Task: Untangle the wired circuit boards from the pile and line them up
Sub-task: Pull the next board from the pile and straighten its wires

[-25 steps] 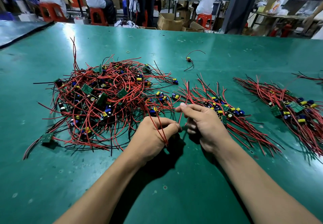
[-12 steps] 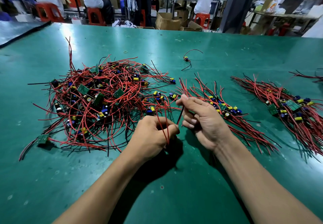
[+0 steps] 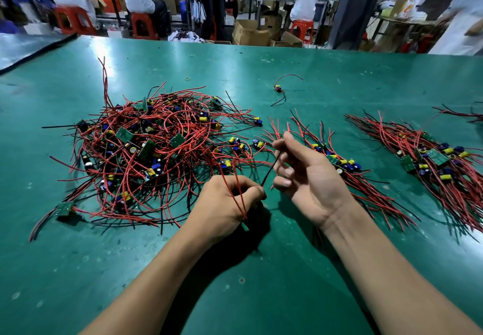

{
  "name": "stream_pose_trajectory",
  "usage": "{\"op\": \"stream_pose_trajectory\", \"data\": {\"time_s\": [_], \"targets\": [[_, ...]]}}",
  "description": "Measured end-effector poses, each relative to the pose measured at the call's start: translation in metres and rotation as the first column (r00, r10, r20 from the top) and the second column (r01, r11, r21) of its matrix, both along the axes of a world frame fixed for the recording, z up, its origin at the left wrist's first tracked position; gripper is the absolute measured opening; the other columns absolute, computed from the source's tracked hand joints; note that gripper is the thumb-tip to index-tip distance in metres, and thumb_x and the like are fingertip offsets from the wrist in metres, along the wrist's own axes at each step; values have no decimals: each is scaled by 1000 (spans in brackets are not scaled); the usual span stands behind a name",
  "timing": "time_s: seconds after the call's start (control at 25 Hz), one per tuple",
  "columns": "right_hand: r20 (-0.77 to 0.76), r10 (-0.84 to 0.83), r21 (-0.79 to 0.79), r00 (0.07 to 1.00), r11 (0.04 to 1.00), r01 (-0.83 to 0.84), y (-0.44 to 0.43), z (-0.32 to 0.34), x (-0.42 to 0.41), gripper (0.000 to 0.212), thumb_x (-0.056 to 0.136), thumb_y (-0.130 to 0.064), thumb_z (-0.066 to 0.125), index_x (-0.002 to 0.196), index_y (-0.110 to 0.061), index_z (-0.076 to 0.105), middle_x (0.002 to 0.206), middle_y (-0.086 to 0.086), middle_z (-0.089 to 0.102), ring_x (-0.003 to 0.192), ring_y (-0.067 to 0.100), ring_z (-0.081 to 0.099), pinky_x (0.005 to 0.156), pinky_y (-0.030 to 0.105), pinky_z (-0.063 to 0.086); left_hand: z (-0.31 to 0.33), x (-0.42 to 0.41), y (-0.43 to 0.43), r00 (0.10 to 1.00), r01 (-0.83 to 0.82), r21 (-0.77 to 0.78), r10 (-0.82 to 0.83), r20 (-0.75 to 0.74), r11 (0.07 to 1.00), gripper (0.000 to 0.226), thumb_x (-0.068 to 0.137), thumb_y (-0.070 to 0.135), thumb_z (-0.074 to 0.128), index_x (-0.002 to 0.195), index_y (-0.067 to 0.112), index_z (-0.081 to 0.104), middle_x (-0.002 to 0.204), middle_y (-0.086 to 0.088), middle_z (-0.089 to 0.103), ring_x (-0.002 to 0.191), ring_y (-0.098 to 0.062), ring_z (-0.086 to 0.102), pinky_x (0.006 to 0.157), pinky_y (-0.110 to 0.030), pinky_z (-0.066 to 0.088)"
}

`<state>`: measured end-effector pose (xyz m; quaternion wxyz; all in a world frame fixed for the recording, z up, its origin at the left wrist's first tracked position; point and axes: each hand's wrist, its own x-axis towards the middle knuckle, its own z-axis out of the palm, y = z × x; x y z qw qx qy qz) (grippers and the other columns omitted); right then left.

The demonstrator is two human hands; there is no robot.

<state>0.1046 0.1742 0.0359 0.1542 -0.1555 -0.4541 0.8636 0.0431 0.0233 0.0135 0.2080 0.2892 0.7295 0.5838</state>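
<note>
Two hands, close but apart, share one set of leads at the near right edge of the pile [image 3: 156, 149]. Your left hand [image 3: 227, 204] curls round looped red wires [image 3: 236, 193]. Your right hand [image 3: 311, 180] pinches a black wire [image 3: 270, 168] slanting up from the left fist. Two lined-up rows, the near row [image 3: 347, 167] and the far row [image 3: 433, 157], lie to the right, nearest your right hand. One stray board [image 3: 278, 89] lies farther back on the desk [image 3: 261, 295].

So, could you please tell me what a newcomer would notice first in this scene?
The tangled pile of red and black wires with small green circuit boards sprawls across the left of the green table. In front of it, the left hand grips red wires while the right hand pinches a black wire. Straighter rows of wired boards lie to the right.
</note>
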Motion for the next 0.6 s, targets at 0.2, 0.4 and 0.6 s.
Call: {"op": "stream_pose_trajectory", "data": {"time_s": [0.2, 0.4, 0.6], "targets": [[-30, 92, 51, 995, 995, -90, -4, 3, 1, 27, 85, -38, 65, 75, -17, 78, 64, -8, 48, 46, 4, 33, 43, 17, 27, -1, 1, 1, 999, -21, 27, 20, 25, 999, 16, 86, 7, 68, 72, 7, 74, 63, -8, 70, 53, -12, 59, 52, -16, 46], [-64, -2, 122, 998, 993, 9, 3, -4, -1, 19, 79, -28, 71, 87, -14, 80, 70, -6, 60, 54, 4, 49, 49, 16, 41, 0, 3, -1, 999, 34, -18, -35, -35, 999, 15, 86, 11, 68, 73, 9, 75, 61, -5, 68, 53, -11, 58, 53, -17, 45], [-29, -257, 210, 966, 943, 257, 9, -24, -12, 6, 81, -10, 75, 86, -12, 73, 67, -8, 64, 45, 4, 41, 43, 14, 34, 3, 2, -4, 985, 153, -62, -157, -70, 986, 13, 86, 11, 68, 76, 11, 76, 61, -1, 66, 55, -9, 54, 54, -20, 42]]}}
